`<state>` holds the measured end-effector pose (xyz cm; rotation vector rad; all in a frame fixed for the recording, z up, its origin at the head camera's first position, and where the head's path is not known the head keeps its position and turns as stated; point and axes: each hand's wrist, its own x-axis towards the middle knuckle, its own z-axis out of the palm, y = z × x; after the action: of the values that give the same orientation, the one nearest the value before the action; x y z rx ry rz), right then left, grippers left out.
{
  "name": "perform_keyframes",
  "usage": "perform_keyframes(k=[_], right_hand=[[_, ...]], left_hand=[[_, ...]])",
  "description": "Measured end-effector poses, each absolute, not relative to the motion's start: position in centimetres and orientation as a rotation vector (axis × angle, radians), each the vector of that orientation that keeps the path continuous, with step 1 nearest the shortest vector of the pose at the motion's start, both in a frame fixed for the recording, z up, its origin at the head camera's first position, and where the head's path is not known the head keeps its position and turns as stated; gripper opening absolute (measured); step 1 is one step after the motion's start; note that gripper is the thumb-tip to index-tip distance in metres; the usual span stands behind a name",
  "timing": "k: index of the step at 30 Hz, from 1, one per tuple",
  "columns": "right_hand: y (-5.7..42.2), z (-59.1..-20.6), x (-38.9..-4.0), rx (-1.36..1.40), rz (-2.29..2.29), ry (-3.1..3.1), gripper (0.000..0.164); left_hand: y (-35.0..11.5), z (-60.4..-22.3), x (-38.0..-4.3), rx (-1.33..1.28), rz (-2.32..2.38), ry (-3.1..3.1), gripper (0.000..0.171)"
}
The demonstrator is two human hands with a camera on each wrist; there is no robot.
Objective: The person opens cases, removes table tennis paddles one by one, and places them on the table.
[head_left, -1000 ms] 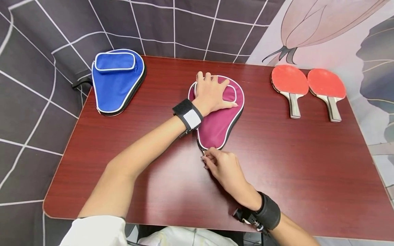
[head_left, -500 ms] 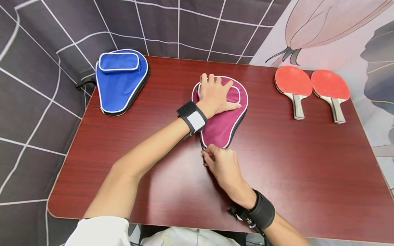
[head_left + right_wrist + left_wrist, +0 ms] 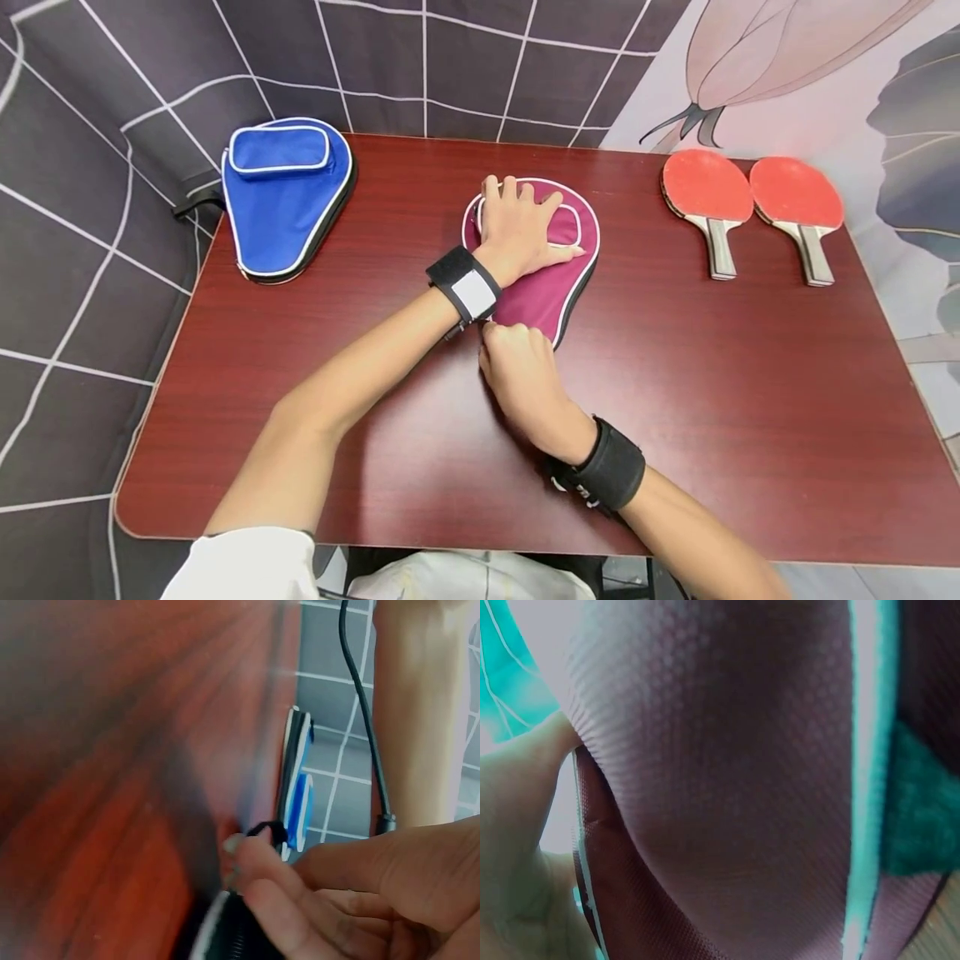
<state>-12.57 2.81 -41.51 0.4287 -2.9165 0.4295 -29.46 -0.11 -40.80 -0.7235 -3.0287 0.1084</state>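
A maroon table tennis paddle case [image 3: 536, 300] with white piping lies flat on the table, its narrow end toward me. My left hand [image 3: 517, 229] rests on its wide part, fingers spread over the small front pocket [image 3: 566, 227]. At the narrow end's left corner, my right hand [image 3: 521, 379] pinches the zipper pull, which the fingers mostly hide. The right wrist view shows thumb and fingertips together just at the end of the black zipper [image 3: 237, 946]. Maroon mesh-like fabric [image 3: 727, 787] fills the left wrist view.
A blue paddle case [image 3: 288, 208] lies at the table's back left. Two red paddles [image 3: 707, 187] lie side by side at the back right, handles toward me. Dark grid-patterned cloth [image 3: 375, 58] hangs behind and left of the reddish-brown table [image 3: 712, 417].
My right hand has moved from below the case's narrow tip forward along its lower left edge, still pinching the zipper pull. My left hand has stayed on the case.
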Motion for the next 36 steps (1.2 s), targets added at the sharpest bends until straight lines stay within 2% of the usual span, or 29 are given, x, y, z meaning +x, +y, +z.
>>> perform_keyframes(k=[7, 16, 21, 27, 30, 36], right_hand=[[3.8, -40.8, -11.8, 0.339, 0.443, -2.97, 0.022], [8.6, -39.7, -11.1, 0.464, 0.718, -2.745, 0.02], [15.5, -39.1, -14.9, 0.208, 0.989, -2.758, 0.017], [20.0, -42.5, -20.9, -0.2, 1.766, -2.925, 0.025], [20.3, -43.5, -22.5, -0.229, 1.954, -3.001, 0.029], [21.4, -43.2, -24.5, -0.094, 2.042, -3.161, 0.032]], left_hand=[[-0.1, -40.8, -29.1, -0.691, 0.076, -3.027, 0.09], [0.4, -41.0, -28.9, -0.662, 0.097, -3.056, 0.094], [0.3, -40.8, -28.9, -0.642, 0.108, -3.06, 0.095], [-0.3, -40.9, -28.8, -0.619, 0.146, -3.054, 0.096], [-0.2, -40.9, -28.6, -0.627, 0.16, -3.047, 0.095], [0.7, -39.8, -28.2, -0.653, 0.148, -3.113, 0.098]])
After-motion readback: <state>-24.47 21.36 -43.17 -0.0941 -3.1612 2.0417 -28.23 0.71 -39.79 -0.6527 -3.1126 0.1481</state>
